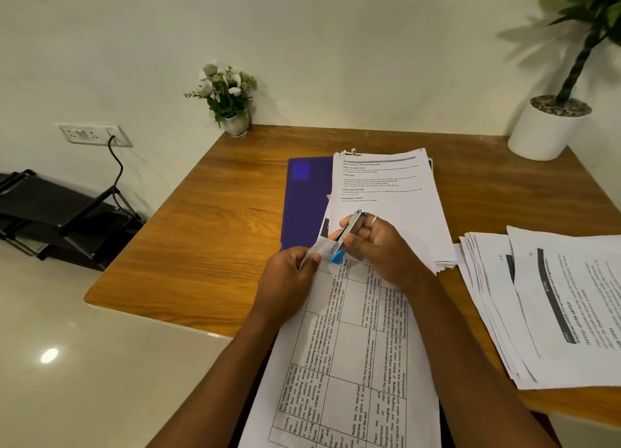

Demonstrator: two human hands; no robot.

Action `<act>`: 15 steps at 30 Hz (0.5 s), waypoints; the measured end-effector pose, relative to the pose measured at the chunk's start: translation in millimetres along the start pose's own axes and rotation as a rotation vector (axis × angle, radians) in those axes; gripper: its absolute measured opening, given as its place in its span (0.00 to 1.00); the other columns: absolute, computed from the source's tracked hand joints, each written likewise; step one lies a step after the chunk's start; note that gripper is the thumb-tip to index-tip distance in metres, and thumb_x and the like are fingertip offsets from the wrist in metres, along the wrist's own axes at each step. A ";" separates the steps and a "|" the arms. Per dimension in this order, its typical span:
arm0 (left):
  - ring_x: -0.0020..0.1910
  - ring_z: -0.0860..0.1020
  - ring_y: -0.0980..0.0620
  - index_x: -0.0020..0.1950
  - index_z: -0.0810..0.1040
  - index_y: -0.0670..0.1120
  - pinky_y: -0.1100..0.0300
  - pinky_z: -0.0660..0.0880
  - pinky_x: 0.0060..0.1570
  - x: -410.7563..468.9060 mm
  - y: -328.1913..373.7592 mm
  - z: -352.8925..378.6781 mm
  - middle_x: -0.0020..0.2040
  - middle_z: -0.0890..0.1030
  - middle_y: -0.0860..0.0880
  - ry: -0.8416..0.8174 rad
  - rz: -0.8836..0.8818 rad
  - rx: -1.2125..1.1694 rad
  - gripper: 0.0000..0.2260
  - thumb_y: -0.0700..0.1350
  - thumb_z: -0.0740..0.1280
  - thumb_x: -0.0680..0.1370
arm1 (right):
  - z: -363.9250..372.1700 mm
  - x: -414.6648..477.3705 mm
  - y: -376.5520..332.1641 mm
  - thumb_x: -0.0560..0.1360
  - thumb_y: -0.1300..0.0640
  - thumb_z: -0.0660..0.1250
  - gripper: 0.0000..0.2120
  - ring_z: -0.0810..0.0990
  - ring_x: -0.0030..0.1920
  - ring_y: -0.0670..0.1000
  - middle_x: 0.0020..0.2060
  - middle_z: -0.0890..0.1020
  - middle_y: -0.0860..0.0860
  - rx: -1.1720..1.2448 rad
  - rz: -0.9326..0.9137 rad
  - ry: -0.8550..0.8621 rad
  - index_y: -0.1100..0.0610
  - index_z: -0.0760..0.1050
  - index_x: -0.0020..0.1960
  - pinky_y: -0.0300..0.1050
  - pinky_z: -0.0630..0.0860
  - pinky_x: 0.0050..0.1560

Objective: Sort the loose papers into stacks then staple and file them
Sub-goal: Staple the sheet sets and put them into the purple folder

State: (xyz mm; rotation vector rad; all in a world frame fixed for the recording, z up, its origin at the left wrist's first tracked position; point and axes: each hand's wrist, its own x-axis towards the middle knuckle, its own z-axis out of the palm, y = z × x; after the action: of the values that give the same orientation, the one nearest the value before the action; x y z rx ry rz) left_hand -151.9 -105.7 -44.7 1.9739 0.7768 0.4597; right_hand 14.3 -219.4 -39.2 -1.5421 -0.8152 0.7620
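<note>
– On the left?
– The left hand (pixel 289 276), pinching the far corner of the printed sheets (pixel 353 346), between both arms, over the table (pixel 201 239) edge.
– Just right of it?
– The stapler (pixel 346 236) at that same corner, gripped in the right hand (pixel 373 246).
– Beyond the hands?
– A blue folder (pixel 305 199), with a paper stack (pixel 386 185) partly on top; far right, a second stack (pixel 554 306), fanned out.

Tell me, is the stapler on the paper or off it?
On it: the stapler in the right hand straddles the corner of the printed sheets that the left hand pinches.
</note>
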 end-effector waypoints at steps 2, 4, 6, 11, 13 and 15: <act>0.39 0.85 0.50 0.48 0.82 0.44 0.41 0.82 0.39 0.4 -0.3 0.4 0.41 0.85 0.47 -0.002 -0.004 -0.003 0.11 0.50 0.66 0.83 | 0.0 0.1 0.6 0.81 0.56 0.67 0.12 0.84 0.58 0.48 0.57 0.84 0.45 -0.015 -0.004 0.008 0.53 0.74 0.64 0.42 0.81 0.56; 0.39 0.85 0.51 0.49 0.82 0.44 0.42 0.82 0.39 0.4 -0.8 0.7 0.41 0.85 0.47 -0.005 -0.003 -0.007 0.11 0.50 0.66 0.83 | 0.7 -0.3 -0.3 0.81 0.56 0.66 0.12 0.84 0.57 0.47 0.56 0.84 0.44 -0.022 -0.010 0.011 0.54 0.74 0.64 0.40 0.81 0.54; 0.39 0.85 0.51 0.50 0.82 0.45 0.42 0.83 0.39 0.1 -1.1 0.8 0.41 0.85 0.48 -0.004 0.004 -0.011 0.11 0.50 0.66 0.83 | 2.3 0.1 -0.2 0.81 0.56 0.66 0.11 0.84 0.56 0.47 0.55 0.84 0.44 -0.047 -0.023 0.027 0.53 0.74 0.63 0.39 0.81 0.53; 0.39 0.84 0.50 0.48 0.82 0.44 0.42 0.82 0.39 1.4 -3.1 0.8 0.40 0.85 0.48 0.002 0.014 -0.009 0.11 0.50 0.66 0.83 | 7.2 1.8 -0.8 0.81 0.56 0.66 0.09 0.84 0.57 0.48 0.55 0.83 0.44 -0.083 -0.037 0.071 0.51 0.73 0.61 0.40 0.81 0.56; 0.39 0.84 0.50 0.48 0.82 0.44 0.42 0.82 0.39 1.7 -4.0 1.2 0.40 0.85 0.48 0.000 0.013 -0.014 0.12 0.51 0.66 0.83 | 6.1 1.3 -1.0 0.81 0.56 0.66 0.10 0.84 0.58 0.48 0.56 0.84 0.43 -0.036 -0.032 0.055 0.50 0.74 0.62 0.42 0.81 0.57; 0.39 0.84 0.51 0.48 0.81 0.44 0.43 0.82 0.39 1.7 -5.0 1.3 0.40 0.85 0.48 0.001 0.020 -0.017 0.12 0.51 0.66 0.83 | 5.1 1.1 -1.7 0.82 0.56 0.66 0.13 0.84 0.59 0.46 0.57 0.84 0.43 0.023 -0.045 0.008 0.50 0.74 0.65 0.41 0.81 0.56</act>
State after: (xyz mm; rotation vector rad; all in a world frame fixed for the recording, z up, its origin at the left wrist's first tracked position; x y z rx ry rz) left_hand -151.6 -103.5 -49.7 1.9671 0.7520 0.4782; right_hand 10.5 -215.6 -38.1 -1.5002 -0.8297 0.7294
